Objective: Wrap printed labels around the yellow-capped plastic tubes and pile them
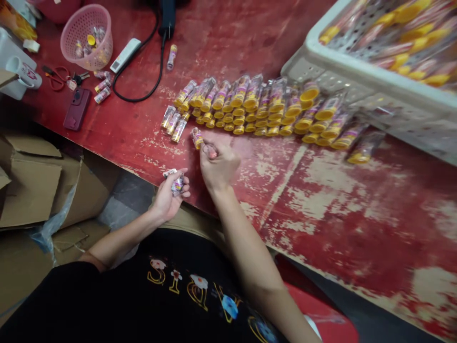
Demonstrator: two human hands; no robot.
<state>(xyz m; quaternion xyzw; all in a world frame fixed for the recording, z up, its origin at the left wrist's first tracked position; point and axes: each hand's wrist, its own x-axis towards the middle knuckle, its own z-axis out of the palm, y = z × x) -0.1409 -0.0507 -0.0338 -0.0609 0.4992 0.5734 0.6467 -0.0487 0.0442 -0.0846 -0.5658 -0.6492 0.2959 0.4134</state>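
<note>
Small tubes in left hand (cupped)

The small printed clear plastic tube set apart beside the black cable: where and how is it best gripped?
Probably pinch the small printed clear plastic tube across the middle of its long sides, coming down from above and slightly right. It is long and narrow, appears to lie on its side, and the black cable runs along its left.

Upside-down "PARIS" runs across the black shirt; lettering on the tubes is too small.
</note>
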